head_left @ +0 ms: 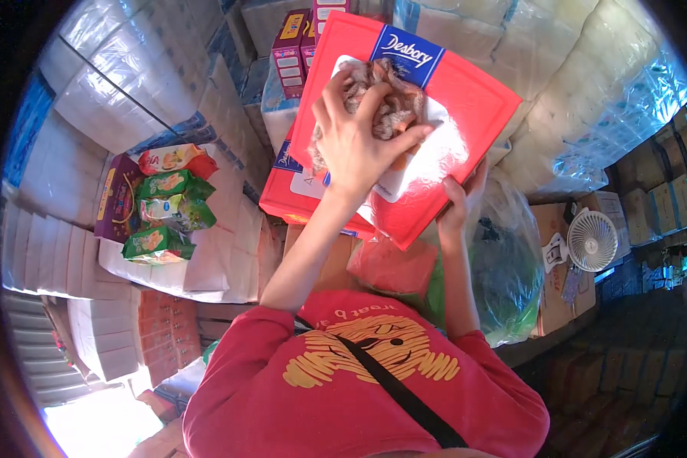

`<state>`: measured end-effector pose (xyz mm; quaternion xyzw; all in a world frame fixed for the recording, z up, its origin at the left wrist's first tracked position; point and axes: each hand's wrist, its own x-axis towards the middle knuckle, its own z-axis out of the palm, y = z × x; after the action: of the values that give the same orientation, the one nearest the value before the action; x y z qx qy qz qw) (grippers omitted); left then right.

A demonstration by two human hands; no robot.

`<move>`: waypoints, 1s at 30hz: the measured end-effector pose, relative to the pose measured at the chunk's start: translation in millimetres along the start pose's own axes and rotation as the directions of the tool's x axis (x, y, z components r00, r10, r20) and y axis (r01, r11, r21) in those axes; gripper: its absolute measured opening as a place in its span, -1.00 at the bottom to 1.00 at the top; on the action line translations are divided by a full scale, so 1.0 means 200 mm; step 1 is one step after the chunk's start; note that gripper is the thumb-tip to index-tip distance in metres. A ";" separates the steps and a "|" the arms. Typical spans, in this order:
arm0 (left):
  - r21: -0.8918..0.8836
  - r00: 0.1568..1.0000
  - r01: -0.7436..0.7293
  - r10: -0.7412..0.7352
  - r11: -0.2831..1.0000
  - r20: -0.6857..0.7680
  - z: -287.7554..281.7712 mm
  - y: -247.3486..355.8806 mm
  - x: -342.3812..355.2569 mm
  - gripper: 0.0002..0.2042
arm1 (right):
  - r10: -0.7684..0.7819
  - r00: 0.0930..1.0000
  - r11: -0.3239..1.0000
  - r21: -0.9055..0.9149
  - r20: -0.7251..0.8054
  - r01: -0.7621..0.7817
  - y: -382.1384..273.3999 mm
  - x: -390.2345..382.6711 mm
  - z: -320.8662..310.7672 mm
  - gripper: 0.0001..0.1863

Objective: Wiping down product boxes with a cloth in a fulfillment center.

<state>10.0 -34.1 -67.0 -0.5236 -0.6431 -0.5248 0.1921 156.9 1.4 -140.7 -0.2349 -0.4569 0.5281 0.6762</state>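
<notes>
A large red box (477, 95) with a blue label band and a shiny wrapped face is tilted up in front of me. My left hand (351, 145) is closed over a crumpled, fluffy grey-brown cloth (393, 107) and presses it against the box's front. Along the lower right edge, my right hand (456, 206) grips the same box, its thumb on the near side. Beneath it, another red box (278, 197) of the same look shows partly at the left.
Purple cartons (290, 57) stand behind the boxes. To the left, several green snack packs (164, 214) and a purple gift bag (117, 198) lie on white packages. A clear plastic bag (504, 259) hangs at the right, near a white fan (591, 240). Plastic-wrapped bales (572, 99) surround the spot.
</notes>
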 end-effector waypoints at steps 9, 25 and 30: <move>-0.041 0.877 -0.481 0.481 0.876 -0.025 0.04 0.14 -0.05 -0.71 | -0.024 0.996 0.999 -0.018 0.087 0.026 0.08 0.04 -0.06 0.06; 0.145 0.815 -0.540 0.558 0.829 -0.158 0.17 0.42 0.03 -0.63 | 0.105 0.985 0.890 -0.428 -0.138 -0.155 0.49 0.03 -0.24 -0.42; 0.191 0.840 -0.472 0.505 0.861 -0.199 0.17 0.14 0.24 -0.68 | 0.162 0.956 0.923 0.305 0.245 -0.235 0.10 0.01 -0.12 -0.30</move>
<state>25.5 15.7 -28.0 -0.5884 -0.4934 -0.4737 0.4313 168.4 13.0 -167.3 -0.1047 -0.4058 0.6857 0.5951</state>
